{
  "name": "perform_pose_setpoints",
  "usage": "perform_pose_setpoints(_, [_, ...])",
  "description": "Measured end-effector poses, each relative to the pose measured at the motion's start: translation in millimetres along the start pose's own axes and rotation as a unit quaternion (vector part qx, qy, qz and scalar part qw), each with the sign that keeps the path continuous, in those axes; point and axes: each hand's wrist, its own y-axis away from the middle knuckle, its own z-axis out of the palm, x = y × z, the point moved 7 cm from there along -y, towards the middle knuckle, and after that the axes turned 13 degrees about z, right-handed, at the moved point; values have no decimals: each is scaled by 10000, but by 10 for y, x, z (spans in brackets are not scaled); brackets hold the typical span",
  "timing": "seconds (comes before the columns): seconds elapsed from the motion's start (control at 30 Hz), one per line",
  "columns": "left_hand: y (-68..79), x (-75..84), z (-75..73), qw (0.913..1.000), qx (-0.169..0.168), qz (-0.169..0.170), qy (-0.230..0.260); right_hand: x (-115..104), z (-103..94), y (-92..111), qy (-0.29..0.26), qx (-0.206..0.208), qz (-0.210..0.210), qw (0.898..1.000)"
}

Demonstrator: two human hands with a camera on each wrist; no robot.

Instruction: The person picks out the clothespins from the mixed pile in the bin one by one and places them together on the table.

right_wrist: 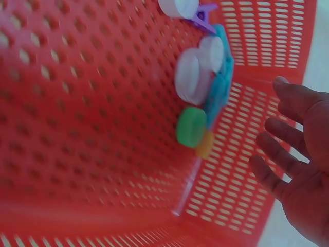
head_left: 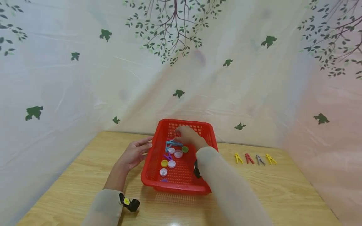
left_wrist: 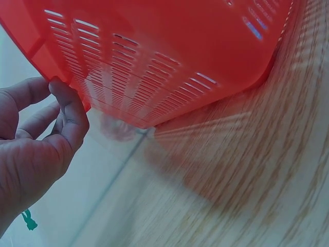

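A red plastic basket (head_left: pixel 176 186) with slotted walls stands on the table. My left hand (head_left: pixel 137 152) grips its left rim, thumb and fingertips pinching the edge in the left wrist view. Over the far part of the basket is my right hand (head_left: pixel 188 136), empty, its fingers spread apart in the right wrist view. Beneath it lie blue clothespins (head_left: pixel 173 143) and a green bottle cap (head_left: pixel 185 149). A purple clothespin (head_left: pixel 168 157), a yellow cap (head_left: pixel 164 163) and several pale caps (head_left: pixel 171 164) sit nearer on the basket floor. An orange piece (right_wrist: pixel 205 144) shows beside the green cap.
Right of the basket, a yellow clothespin (head_left: pixel 238 158), a red one (head_left: pixel 249 158), a grey one (head_left: pixel 260 160) and another yellow one (head_left: pixel 271 159) lie in a row on the wooden table (head_left: pixel 282 188). A leaf-patterned curtain (head_left: pixel 135 103) hangs behind the table.
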Motion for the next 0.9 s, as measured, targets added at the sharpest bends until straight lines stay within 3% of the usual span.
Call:
perform_pose_setpoints(0.17, [3,-1,23,10000,-65,49,0,63,215,-65,-367,-339,143,9986])
perform_pose_setpoints(0.27, [7,6,23,10000,-63,57,28,53,331,-64,-409,-574,23,9975])
perform_pose_setpoints(0.57, [-8,15,14,9999,-134,93,2,-17,494,-81,211,-733,-398,9963])
perform_pose_setpoints(0.7, [-7,30,8,9999,-122,106,-19,-15,533,-108,525,-768,-399,9949])
perform_pose_setpoints(0.9, [10,29,5,9998,-118,126,-41,-15,551,-81,513,-846,-282,9947])
